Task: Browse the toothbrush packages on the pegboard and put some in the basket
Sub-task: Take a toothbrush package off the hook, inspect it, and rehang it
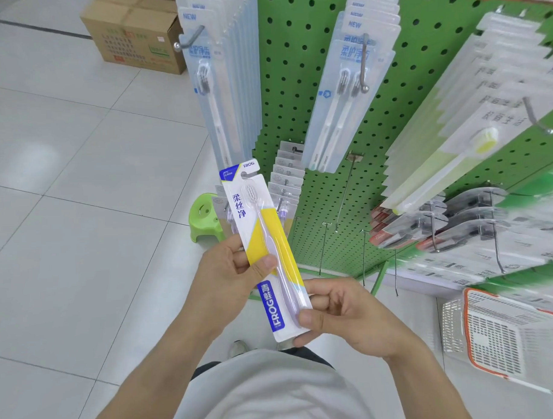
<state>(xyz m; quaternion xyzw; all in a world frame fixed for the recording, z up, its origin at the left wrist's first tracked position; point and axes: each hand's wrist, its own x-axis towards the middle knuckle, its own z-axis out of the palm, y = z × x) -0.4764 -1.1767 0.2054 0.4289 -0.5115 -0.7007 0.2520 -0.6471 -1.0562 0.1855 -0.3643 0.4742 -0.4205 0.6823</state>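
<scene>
**Inspector:** Head view. State the item under examination.

**Assistant:** One FROG toothbrush package (264, 250), white, yellow and blue card with a pale lilac brush under a clear blister. It is held tilted in front of the green pegboard (391, 117), off any hook, top end toward the board.

**Inspector:** Hands?

**Assistant:** The left hand (227, 273) grips the package at mid-length, thumb pressed on the front, fingers curled behind. The right hand (344, 313) pinches the lower end, thumb on the front face, fingers curled round the right edge.

**Inspector:** Stock on the board?

**Assistant:** A row of pale blue single-brush packs (220, 86) hangs on the left hook; a row of twin-brush packs (349, 90) hangs to its right. Further right hang packs with a yellow-headed brush (455, 146). Smaller packs (286, 177) hang lower, behind the held package.

**Inspector:** Basket?

**Assistant:** A white mesh basket (493, 336) with an orange rim sits at lower right, well apart from both hands. Contents cannot be made out.

**Inspector:** Surroundings?

**Assistant:** Tiled floor (65, 216), a cardboard box (134, 35) at the top, a green plastic stool (203, 218) beside the board's foot.
</scene>
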